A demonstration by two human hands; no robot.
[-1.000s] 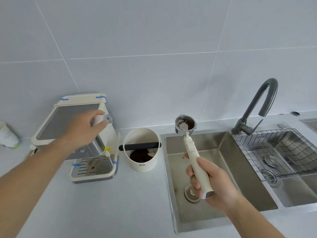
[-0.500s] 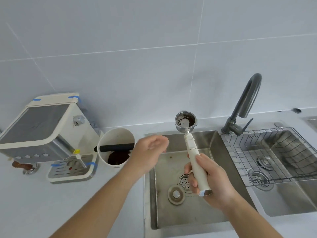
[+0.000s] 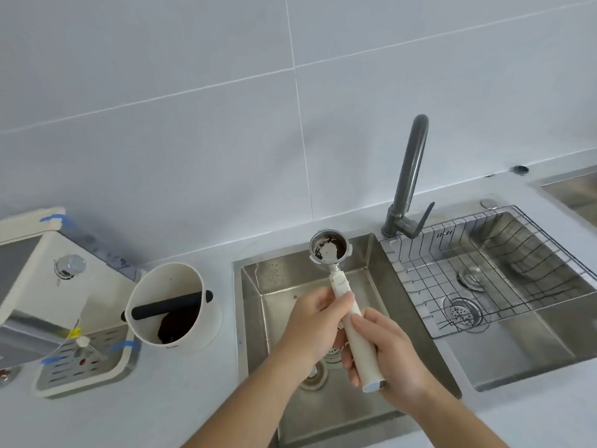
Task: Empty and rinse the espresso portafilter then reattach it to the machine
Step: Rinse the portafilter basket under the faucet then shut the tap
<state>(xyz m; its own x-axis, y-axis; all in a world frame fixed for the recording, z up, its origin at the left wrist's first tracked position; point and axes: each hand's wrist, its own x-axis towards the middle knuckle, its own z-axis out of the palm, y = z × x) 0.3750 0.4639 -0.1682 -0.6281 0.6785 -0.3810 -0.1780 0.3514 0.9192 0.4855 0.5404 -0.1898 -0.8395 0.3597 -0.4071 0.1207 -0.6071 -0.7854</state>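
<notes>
Over sink (image 3: 381, 253) — both hands (image 3: 318, 324) (image 3: 387, 347) grip portafilter (image 3: 342, 292); no legible writing.

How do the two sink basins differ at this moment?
The left basin is bare steel with coffee specks on its back wall; the right basin carries a wire rack across its back part. Both hands hold the portafilter above the left basin; nothing is held over the right basin. Both are rectangular, with round drains.

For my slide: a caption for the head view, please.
Both hands hold the portafilter over the sink, grounds inside.
</notes>
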